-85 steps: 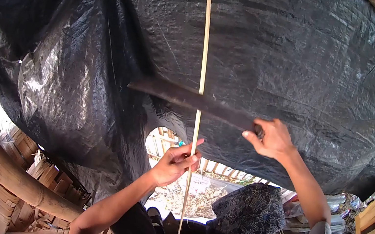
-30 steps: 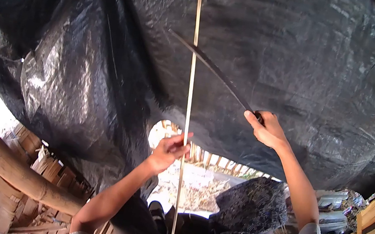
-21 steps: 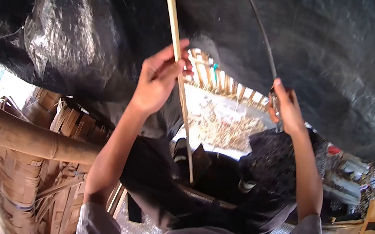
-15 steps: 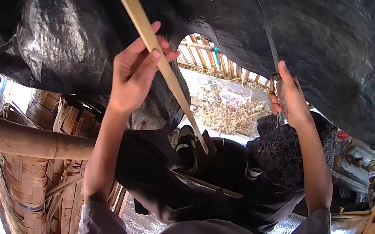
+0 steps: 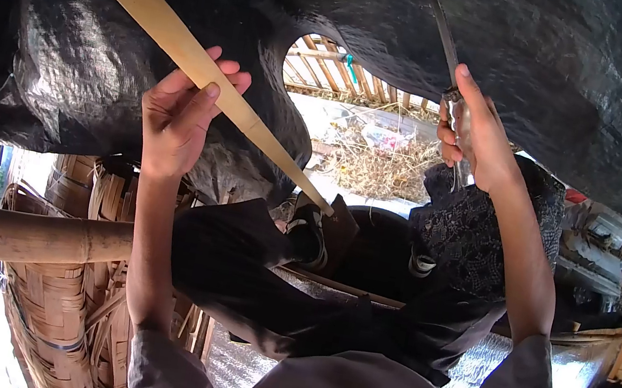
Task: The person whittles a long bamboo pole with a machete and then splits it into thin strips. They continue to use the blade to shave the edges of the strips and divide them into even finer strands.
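My left hand (image 5: 181, 121) pinches a long, flat, pale bamboo strip (image 5: 141, 5) between thumb and fingers. The strip slants from the upper left, where it looks broad, down to a narrow end that overlaps a brown board (image 5: 338, 236) near my shoe. On the right, my right hand (image 5: 485, 145) is wrapped round the handle of a knife with a long, thin, dark blade (image 5: 441, 25). This blade points up and away, its far end cut off by the top of the view. Strip and blade are well apart.
Black plastic sheeting (image 5: 583, 92) hangs across the top. Woven bamboo baskets (image 5: 45, 306) and a thick bamboo pole (image 5: 40, 241) are at the left. Dark patterned cloth (image 5: 476, 238) lies over my right leg. Dry shavings (image 5: 382, 165) cover the ground ahead, before a bamboo fence (image 5: 332, 70).
My left hand has moved left and slightly down, and the strip now lies at a flatter slant with its broad face showing. My right hand and knife have shifted slightly up and left.
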A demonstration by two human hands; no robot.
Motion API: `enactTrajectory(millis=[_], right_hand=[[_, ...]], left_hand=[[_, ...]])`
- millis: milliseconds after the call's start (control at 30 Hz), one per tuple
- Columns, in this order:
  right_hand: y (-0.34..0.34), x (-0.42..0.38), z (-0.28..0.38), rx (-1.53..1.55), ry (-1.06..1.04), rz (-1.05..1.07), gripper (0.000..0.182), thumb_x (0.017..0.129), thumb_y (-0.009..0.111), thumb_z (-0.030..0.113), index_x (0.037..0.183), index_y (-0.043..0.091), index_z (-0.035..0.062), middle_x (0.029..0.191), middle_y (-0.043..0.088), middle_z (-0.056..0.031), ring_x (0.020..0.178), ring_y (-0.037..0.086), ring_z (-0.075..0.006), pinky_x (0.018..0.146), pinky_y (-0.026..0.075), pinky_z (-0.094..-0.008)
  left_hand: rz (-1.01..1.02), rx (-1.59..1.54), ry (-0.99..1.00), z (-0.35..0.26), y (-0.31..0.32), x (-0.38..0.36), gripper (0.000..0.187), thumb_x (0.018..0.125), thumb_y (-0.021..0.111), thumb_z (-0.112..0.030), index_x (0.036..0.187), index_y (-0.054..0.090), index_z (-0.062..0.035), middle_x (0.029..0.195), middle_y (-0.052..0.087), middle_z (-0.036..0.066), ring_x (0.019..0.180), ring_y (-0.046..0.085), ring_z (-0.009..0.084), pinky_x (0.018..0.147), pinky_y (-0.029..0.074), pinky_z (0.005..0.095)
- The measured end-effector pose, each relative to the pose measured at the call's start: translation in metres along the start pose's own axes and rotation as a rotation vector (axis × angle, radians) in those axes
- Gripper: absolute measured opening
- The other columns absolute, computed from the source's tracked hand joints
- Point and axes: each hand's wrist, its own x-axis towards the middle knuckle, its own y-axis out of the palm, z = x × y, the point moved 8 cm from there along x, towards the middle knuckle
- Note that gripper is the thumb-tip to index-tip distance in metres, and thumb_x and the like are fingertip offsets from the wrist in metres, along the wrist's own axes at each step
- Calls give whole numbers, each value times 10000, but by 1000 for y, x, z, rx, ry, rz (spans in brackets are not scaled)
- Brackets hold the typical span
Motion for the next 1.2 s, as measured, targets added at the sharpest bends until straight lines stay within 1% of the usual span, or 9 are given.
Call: enactTrajectory(millis=[267, 300, 467, 767, 900, 967, 1000, 1100, 1200], right_hand=[[23, -7, -10, -134, -5, 43, 442, 743, 641, 449, 624, 472, 59, 441, 413, 3, 324, 375, -67, 316, 306, -214], [29, -8, -9, -206, -26, 56, 389, 734, 682, 377, 658, 506, 39, 445, 423, 6, 327, 380, -68, 312, 300, -212], [82, -15, -2, -208, -181, 308, 339, 680, 741, 180, 905, 554, 7, 465, 462, -1, 337, 375, -65, 361, 303, -217], [121, -25, -34, -140, 56, 381, 240, 680, 735, 176, 726, 549, 32, 398, 407, 19, 302, 334, -58, 335, 278, -216], [113, -17, -41, -117, 74, 347, 245, 700, 721, 206, 729, 540, 44, 419, 393, 42, 305, 336, -42, 340, 301, -210], [109, -16, -42, -72, 79, 346, 236, 715, 709, 216, 707, 531, 60, 442, 396, 52, 311, 335, -32, 339, 302, -202], [106, -14, -43, -41, 88, 338, 227, 728, 700, 212, 694, 525, 71, 454, 399, 55, 313, 332, -29, 339, 301, -198], [102, -12, -43, -22, 66, 331, 251, 748, 687, 219, 639, 506, 84, 438, 390, 55, 307, 334, -30, 337, 302, -201], [101, -16, -46, -29, 93, 349, 268, 749, 686, 219, 613, 494, 91, 427, 383, 51, 298, 333, -32, 335, 300, -198]], left_hand=[[78, 364, -94, -1, 13, -6, 225, 821, 523, 38, 1036, 530, 104, 942, 604, 198, 892, 606, 320, 789, 520, 395], [27, 338, -108, -3, 15, -7, 157, 802, 593, -14, 931, 604, 75, 846, 646, 127, 803, 618, 150, 700, 520, 245], [69, 575, 7, -11, 51, -13, 109, 747, 665, -33, 823, 648, 43, 748, 651, 90, 677, 610, 98, 610, 521, 223], [-25, 989, 398, -58, 68, -54, 178, 680, 724, -107, 840, 668, -51, 692, 629, 62, 559, 586, 107, 500, 445, 188], [-847, 696, -77, -48, -45, -177, 170, 815, 605, -128, 811, 627, 41, 667, 602, 30, 606, 533, 54, 568, 429, 199], [-985, 736, -401, 8, -99, -274, 141, 828, 569, -83, 740, 587, 25, 661, 580, 21, 629, 528, 76, 599, 433, 221], [-916, 803, -370, 45, -115, -324, 165, 774, 634, -121, 718, 570, 21, 682, 582, 55, 664, 548, 112, 606, 442, 251], [-349, 1594, -925, 134, -108, -487, 657, 579, 756, -392, 1031, 512, 18, 970, 546, 246, 908, 552, 362, 782, 452, 419], [-323, 1335, -1059, 184, -114, -575, 808, 571, 725, -455, 1120, 427, 57, 1045, 452, 303, 981, 460, 428, 819, 413, 483]])
